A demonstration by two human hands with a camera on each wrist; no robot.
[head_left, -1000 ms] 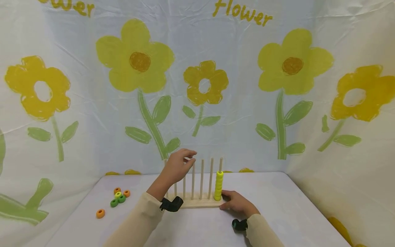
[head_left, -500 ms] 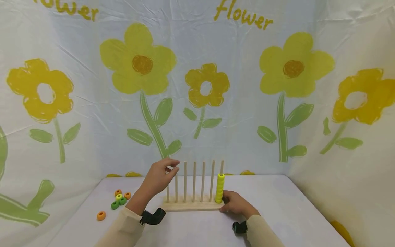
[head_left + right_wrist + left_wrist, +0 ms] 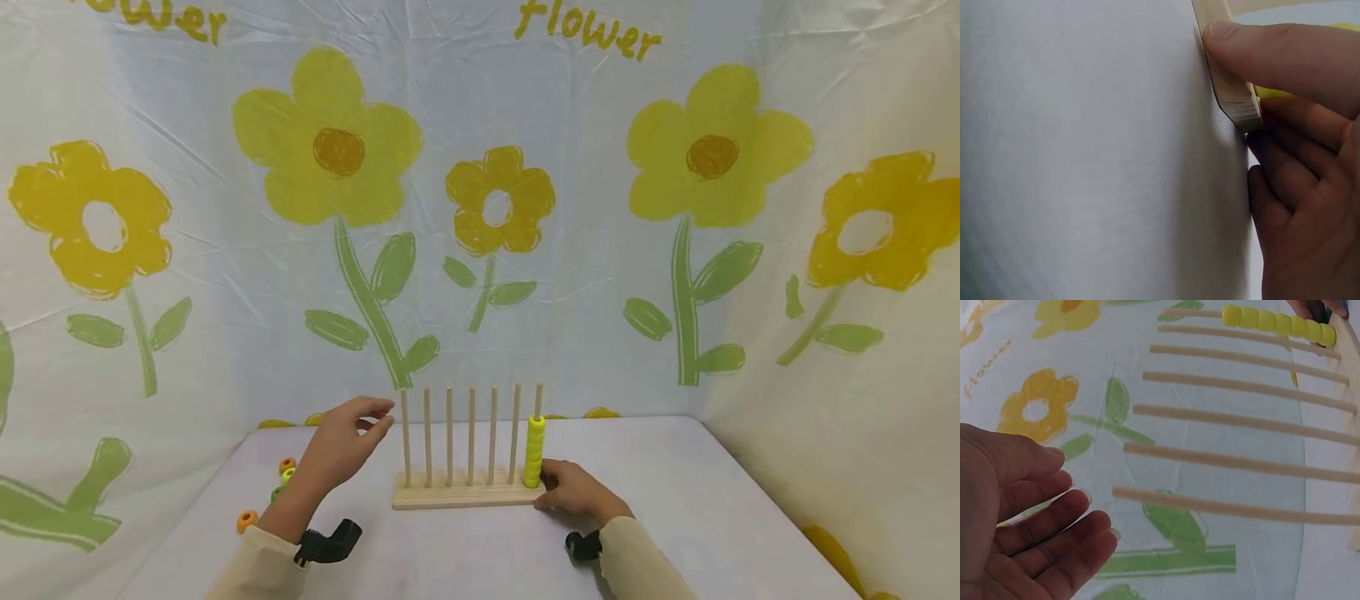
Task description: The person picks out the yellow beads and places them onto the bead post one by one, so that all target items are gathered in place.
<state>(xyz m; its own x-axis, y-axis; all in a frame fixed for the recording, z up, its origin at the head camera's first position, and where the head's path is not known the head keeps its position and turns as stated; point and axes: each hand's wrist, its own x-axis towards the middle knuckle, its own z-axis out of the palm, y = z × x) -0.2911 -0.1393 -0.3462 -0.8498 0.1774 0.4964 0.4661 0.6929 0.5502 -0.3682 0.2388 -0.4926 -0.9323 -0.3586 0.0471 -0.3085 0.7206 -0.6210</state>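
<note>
My left hand (image 3: 341, 446) hovers left of a wooden bead rack (image 3: 465, 497), holding nothing. In the left wrist view, its loosely bent fingers (image 3: 1054, 519) stop short of the nearest bare peg (image 3: 1235, 507). Around the right end of the rack's base, my right hand (image 3: 577, 492) keeps a grip. The right wrist view shows the thumb (image 3: 1260, 47) on the front edge of the base (image 3: 1230, 81), other fingers behind its end. Stacked yellow beads (image 3: 534, 450) fill most of the rightmost peg; the other pegs carry none.
Loose beads lie on the white table (image 3: 465, 554) at the left: an orange bead (image 3: 247, 522) in front, another orange bead (image 3: 287, 464) farther back, with yellow and green ones partly behind my left forearm. A flower-printed cloth (image 3: 577, 333) hangs behind.
My left hand has moved left and down from over the pegs to beyond the rack's left end, its forearm now covering some loose beads. The right hand stays on the base.
</note>
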